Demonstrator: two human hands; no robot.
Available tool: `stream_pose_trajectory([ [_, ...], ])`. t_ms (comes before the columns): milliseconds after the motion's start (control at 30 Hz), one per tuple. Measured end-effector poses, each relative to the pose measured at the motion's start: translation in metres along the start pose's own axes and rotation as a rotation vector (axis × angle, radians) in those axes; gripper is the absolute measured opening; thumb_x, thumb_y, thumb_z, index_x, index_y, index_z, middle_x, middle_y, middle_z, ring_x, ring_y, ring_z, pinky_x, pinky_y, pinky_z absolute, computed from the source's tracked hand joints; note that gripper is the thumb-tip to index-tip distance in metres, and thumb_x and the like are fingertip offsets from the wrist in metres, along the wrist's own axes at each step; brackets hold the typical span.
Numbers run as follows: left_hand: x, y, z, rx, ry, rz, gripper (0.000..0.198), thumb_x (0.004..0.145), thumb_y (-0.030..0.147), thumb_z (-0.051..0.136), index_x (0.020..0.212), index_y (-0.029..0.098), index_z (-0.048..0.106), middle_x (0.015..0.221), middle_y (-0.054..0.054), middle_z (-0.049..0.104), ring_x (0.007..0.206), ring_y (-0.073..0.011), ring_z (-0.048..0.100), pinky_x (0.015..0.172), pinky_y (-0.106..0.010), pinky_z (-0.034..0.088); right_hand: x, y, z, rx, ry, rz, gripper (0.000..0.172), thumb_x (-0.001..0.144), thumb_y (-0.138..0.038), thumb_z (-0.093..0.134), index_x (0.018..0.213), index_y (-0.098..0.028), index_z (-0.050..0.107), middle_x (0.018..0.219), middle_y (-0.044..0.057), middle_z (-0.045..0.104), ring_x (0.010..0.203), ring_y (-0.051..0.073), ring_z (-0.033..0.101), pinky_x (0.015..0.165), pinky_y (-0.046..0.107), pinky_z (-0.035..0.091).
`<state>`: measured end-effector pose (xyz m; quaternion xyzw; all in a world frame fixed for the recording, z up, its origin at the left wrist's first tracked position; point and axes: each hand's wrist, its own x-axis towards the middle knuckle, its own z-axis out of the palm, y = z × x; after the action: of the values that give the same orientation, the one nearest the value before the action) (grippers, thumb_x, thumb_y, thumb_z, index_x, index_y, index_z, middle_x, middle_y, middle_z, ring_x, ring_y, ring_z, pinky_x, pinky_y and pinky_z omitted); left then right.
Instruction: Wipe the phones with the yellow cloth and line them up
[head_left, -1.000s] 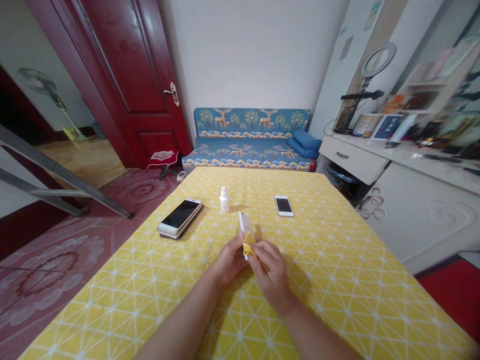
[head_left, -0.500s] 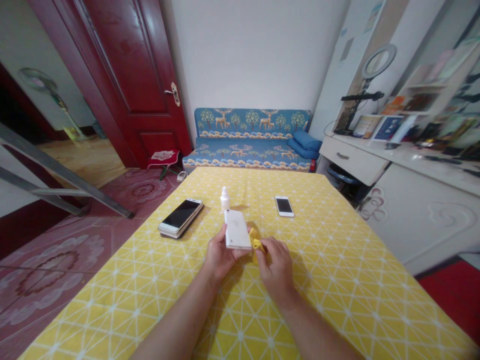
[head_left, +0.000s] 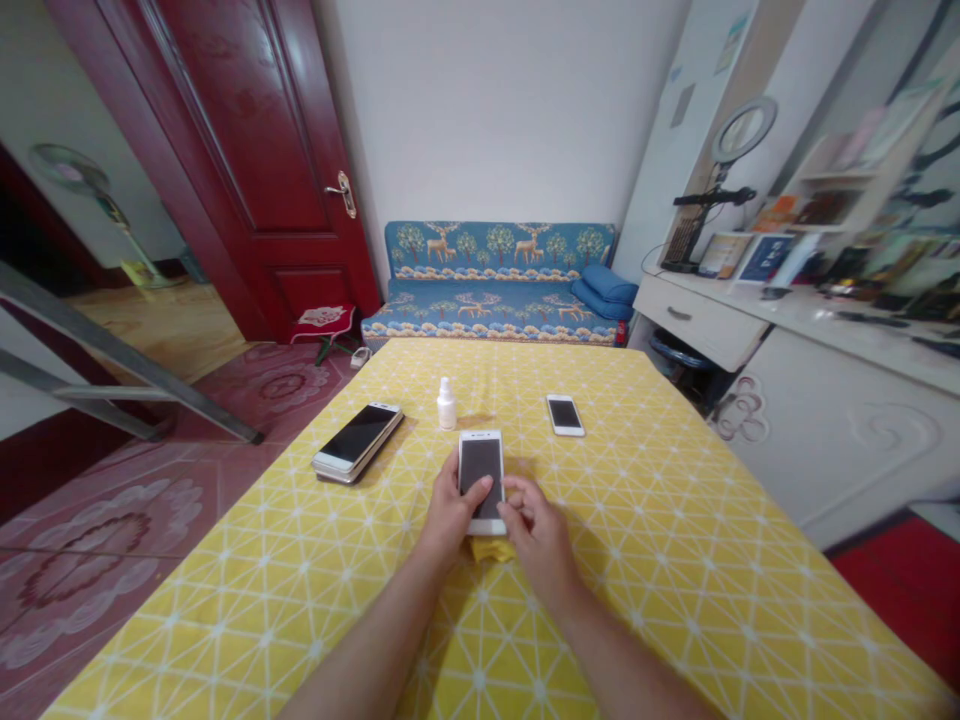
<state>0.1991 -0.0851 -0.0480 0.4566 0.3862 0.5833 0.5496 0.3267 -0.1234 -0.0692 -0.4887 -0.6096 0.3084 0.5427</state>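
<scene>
Phone (head_left: 480, 458) sits at the centre of the dial, dark screen towards the person, with the left hand (head_left: 448, 515) wrapped round its left side, thumb on the glass. The right hand (head_left: 541, 535) has its thumb and fingers drawn close together at the right edge (whether they truly pinch it, I cannot tell). At six o'clock a yellow cloth (head_left: 491, 549) pokes out beneath the near end; which hand has it, if either, is hidden. I would judge the work on this piece to be under way and unfinished, since it is held rather than set down. Stacked phones (head_left: 358, 438) lie at ten o'clock and a smaller phone (head_left: 565, 414) at two, both untouched; which are done or left does not show. At eleven, a white bottle (head_left: 446, 408) stands upright.
</scene>
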Motion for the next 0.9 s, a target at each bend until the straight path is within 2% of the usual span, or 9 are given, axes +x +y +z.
stream_pose_trajectory([
  [133, -0.004, 0.001, 0.006, -0.026, -0.001, 0.009, 0.043, 0.074, 0.028, 0.071, 0.115, 0.022, 0.059, 0.107, -0.005, 0.068, 0.101, -0.0202, 0.061, 0.085, -0.027, 0.046, 0.004, 0.002, 0.002, 0.16, 0.062, 0.125, 0.038, 0.081, -0.032, 0.059, 0.117, -0.019, 0.053, 0.073, -0.002, 0.061, 0.055, 0.012, 0.058, 0.05, 0.024, 0.047],
  [300, -0.006, 0.0, 0.006, -0.195, 0.053, -0.043, 0.045, 0.084, 0.049, 0.057, 0.121, 0.024, 0.059, 0.12, -0.007, 0.063, 0.109, -0.0207, 0.058, 0.089, -0.028, 0.045, 0.007, 0.0, 0.003, 0.277, 0.097, 0.145, 0.034, 0.079, -0.035, 0.063, 0.108, -0.017, 0.062, 0.091, 0.008, 0.071, 0.083, 0.022, 0.068, 0.073, 0.036, 0.055],
  [400, -0.006, -0.004, 0.004, -0.206, -0.043, -0.117, 0.056, 0.083, 0.056, 0.053, 0.13, 0.026, 0.052, 0.112, -0.008, 0.064, 0.099, -0.0206, 0.062, 0.082, -0.03, 0.049, 0.016, 0.009, -0.01, 0.268, 0.213, 0.146, 0.042, 0.079, -0.041, 0.063, 0.112, -0.016, 0.062, 0.098, 0.011, 0.072, 0.085, 0.024, 0.068, 0.073, 0.037, 0.055],
  [500, -0.005, -0.011, 0.001, -0.062, -0.16, -0.163, 0.059, 0.079, 0.049, 0.064, 0.13, 0.024, 0.053, 0.1, -0.008, 0.066, 0.085, -0.018, 0.062, 0.08, -0.031, 0.048, 0.038, 0.025, -0.043, 0.021, 0.41, 0.151, 0.05, 0.083, -0.045, 0.054, 0.122, -0.012, 0.058, 0.101, 0.012, 0.07, 0.085, 0.023, 0.066, 0.07, 0.035, 0.053],
  [567, -0.003, -0.016, -0.002, 0.038, -0.215, -0.132, 0.057, 0.078, 0.045, 0.067, 0.128, 0.021, 0.056, 0.095, -0.007, 0.067, 0.081, -0.0166, 0.061, 0.082, -0.031, 0.046, 0.06, 0.037, -0.073, -0.349, 0.556, 0.2, 0.05, 0.088, -0.041, 0.042, 0.126, -0.012, 0.056, 0.11, 0.013, 0.068, 0.092, 0.023, 0.065, 0.074, 0.034, 0.052],
  [633, -0.001, -0.021, -0.004, 0.12, -0.239, -0.088, 0.054, 0.079, 0.044, 0.066, 0.127, 0.02, 0.058, 0.091, -0.007, 0.067, 0.081, -0.0168, 0.061, 0.081, -0.03, 0.045, 0.082, 0.048, -0.105, -0.485, 0.617, 0.267, 0.047, 0.087, -0.031, 0.04, 0.126, -0.01, 0.057, 0.118, 0.017, 0.064, 0.103, 0.025, 0.062, 0.083, 0.037, 0.049],
  [700, 0.0, -0.026, -0.006, 0.177, -0.245, -0.065, 0.053, 0.081, 0.044, 0.063, 0.127, 0.02, 0.058, 0.089, -0.006, 0.067, 0.081, -0.0177, 0.06, 0.079, -0.031, 0.044, 0.1, 0.057, -0.131, -0.619, 0.63, 0.383, 0.044, 0.084, -0.026, 0.042, 0.12, -0.011, 0.062, 0.113, 0.02, 0.066, 0.104, 0.031, 0.061, 0.086, 0.043, 0.046],
  [767, 0.002, -0.03, -0.006, 0.2, -0.242, -0.068, 0.054, 0.081, 0.045, 0.063, 0.128, 0.019, 0.058, 0.089, -0.007, 0.067, 0.081, -0.0187, 0.06, 0.077, -0.031, 0.044, 0.113, 0.064, -0.146, -0.744, 0.592, 0.496, 0.038, 0.082, -0.023, 0.045, 0.109, -0.012, 0.069, 0.104, 0.022, 0.068, 0.1, 0.035, 0.062, 0.083, 0.047, 0.045],
  [900, 0.003, -0.032, -0.007, 0.208, -0.236, -0.074, 0.052, 0.079, 0.045, 0.065, 0.122, 0.017, 0.063, 0.09, -0.009, 0.068, 0.082, -0.02, 0.06, 0.076, -0.031, 0.044, 0.124, 0.074, -0.146, -0.931, 0.481, 0.586, 0.032, 0.084, -0.023, 0.047, 0.101, -0.016, 0.073, 0.098, 0.021, 0.068, 0.097, 0.033, 0.064, 0.079, 0.043, 0.047],
])
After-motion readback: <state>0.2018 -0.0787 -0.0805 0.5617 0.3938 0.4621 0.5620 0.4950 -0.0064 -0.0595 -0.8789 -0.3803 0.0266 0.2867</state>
